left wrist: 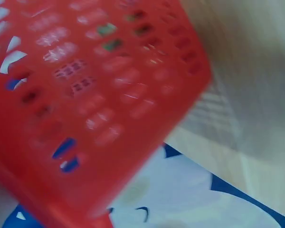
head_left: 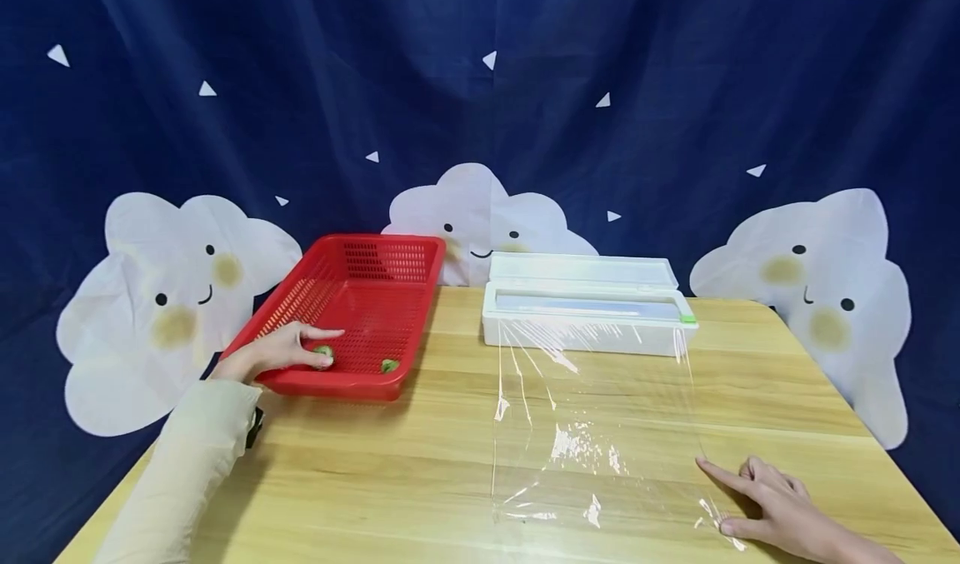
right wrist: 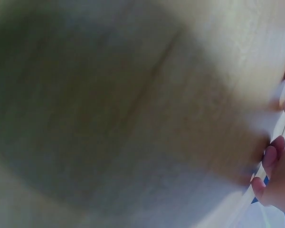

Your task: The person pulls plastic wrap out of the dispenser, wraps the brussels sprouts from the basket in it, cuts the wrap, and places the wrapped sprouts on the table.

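Note:
My left hand [head_left: 288,349] reaches over the near left rim of a red perforated plastic basket [head_left: 416,356]. Thumb and fingers pinch a small round green piece [head_left: 323,351], too small to tell its kind. A second green piece [head_left: 390,366] lies on the basket floor. A sheet of clear cling film [head_left: 600,431] stretches flat over the table from a white cling film box [head_left: 585,335] with its lid raised. At the film's near right corner, my right hand [head_left: 780,501] touches the sheet with thumb and straight index finger. Its other fingers are bent, as the right wrist view shows.
The wooden table [head_left: 360,472] extends under everything, with its right edge sloping away. Behind it hangs a dark blue cloth [head_left: 420,72] with white clouds and triangles. A green slider [head_left: 687,319] sits at the right end of the film box.

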Demonstrator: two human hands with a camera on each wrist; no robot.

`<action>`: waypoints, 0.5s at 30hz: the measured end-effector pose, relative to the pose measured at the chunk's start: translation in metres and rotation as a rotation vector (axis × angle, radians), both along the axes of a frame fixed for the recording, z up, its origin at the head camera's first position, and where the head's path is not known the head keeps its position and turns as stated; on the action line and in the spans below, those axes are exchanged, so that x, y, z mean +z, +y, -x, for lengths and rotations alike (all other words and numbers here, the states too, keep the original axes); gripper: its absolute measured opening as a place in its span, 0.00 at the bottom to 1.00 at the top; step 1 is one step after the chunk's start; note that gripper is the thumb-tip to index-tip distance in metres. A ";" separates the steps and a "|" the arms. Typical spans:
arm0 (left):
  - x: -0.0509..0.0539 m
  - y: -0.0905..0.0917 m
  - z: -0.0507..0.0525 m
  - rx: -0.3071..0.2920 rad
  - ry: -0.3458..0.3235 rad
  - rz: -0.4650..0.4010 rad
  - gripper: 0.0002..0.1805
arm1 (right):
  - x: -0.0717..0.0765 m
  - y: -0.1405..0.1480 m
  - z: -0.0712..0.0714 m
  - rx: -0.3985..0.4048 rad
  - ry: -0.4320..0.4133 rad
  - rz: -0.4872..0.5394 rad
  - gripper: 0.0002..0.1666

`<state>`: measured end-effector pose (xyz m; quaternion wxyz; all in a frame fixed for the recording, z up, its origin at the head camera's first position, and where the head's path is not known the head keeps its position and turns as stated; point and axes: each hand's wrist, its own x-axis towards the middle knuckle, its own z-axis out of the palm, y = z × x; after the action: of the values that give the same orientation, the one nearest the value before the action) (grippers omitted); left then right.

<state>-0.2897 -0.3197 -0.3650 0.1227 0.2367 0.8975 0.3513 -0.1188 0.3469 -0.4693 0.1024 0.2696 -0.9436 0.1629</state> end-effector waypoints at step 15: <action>-0.021 -0.007 0.022 -0.042 -0.008 0.550 0.40 | -0.003 0.000 -0.003 -0.002 0.058 -0.009 0.44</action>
<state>-0.3112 -0.3268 -0.3862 0.1931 0.2116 0.9536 0.0928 -0.1154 0.3473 -0.4723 0.1290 0.2736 -0.9412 0.1507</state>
